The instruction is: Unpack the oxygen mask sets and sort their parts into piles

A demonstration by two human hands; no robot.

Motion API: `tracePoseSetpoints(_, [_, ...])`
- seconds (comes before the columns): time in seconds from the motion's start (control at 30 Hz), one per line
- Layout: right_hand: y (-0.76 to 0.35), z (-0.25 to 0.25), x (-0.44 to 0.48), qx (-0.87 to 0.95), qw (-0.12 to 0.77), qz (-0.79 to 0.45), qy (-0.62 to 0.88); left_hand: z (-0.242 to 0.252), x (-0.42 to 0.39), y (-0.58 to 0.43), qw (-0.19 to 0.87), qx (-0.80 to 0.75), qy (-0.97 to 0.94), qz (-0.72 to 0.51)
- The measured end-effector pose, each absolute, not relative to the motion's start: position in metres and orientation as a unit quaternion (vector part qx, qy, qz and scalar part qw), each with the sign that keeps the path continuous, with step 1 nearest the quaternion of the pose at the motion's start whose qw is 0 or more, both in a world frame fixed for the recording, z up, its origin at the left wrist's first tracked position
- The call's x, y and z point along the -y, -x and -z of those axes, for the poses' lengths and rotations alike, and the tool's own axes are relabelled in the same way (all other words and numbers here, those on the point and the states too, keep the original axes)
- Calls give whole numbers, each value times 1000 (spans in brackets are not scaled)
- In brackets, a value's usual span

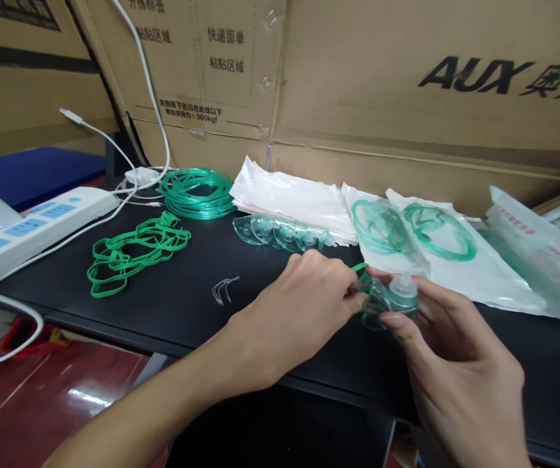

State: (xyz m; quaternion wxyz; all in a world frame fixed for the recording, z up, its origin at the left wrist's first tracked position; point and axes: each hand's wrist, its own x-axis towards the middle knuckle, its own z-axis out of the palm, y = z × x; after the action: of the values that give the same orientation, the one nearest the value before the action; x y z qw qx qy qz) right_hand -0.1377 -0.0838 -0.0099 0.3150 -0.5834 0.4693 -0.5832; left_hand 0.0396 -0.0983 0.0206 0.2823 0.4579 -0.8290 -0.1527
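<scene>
My right hand [460, 351] grips a clear green oxygen mask [374, 302], thumb in front and fingers behind, just above the table's front part. A white translucent connector [403, 286] points up from the mask. My left hand [304, 299] is closed at the mask's left side, pinching a green elastic strap [359, 267] of which only a short end shows. Its fingertips are mostly hidden behind the hand. Beyond my left hand, a row of several clear masks [280, 233] lies on the table. Thin metal strips [224, 290] lie to the left.
Green elastic straps [138, 250] lie in a tangle near coiled green tubing [199, 193]. White pouches [294, 198] and packed mask sets [438, 237] line the back. A power strip [40, 224] with white cables stands left. Large cardboard boxes [358, 84] wall off the rear.
</scene>
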Motion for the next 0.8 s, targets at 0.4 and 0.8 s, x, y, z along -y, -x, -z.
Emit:
tracePoseSetpoints(0.4, [147, 19, 89, -568, 276, 643, 433, -8, 100, -58, 296, 831, -460, 105])
tracePoseSetpoints(0.8, [147, 17, 83, -506, 325, 576, 554, -18, 102, -42, 298, 852, -415, 115])
